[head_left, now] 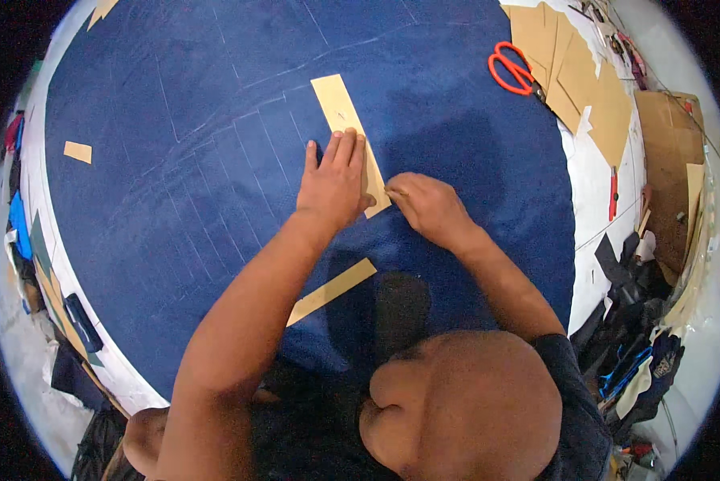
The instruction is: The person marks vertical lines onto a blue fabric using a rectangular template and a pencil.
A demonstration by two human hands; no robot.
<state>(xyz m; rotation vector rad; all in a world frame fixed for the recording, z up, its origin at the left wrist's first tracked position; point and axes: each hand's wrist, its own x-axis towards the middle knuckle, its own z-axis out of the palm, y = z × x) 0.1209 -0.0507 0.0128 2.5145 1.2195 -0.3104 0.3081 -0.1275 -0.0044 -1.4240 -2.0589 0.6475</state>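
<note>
A large dark blue cloth (pixel 472 152) lies spread out, with thin white lines drawn across it. On it rests a tan card strip (pixel 328 90), slanting from upper left to lower right. My left hand (pixel 333 183) presses flat on this strip, fingers stretched out and thumb at its lower right edge. Beside that edge, near the strip's lower end, my right hand (pixel 430 207) is closed in a pinch. What sits between its fingertips is too small to make out. A narrower card strip (pixel 340 290) lies nearer to me, partly hidden by my left forearm.
Orange-handled scissors (pixel 511 69) lie at the far right beside overlapping tan card patterns (pixel 568 72). A red pen-like tool (pixel 613 194) rests on the white tabletop (pixel 588 276). At left are a small card piece (pixel 78 151) and a dark case (pixel 83 322). Dark scraps (pixel 616 272) crowd the right edge.
</note>
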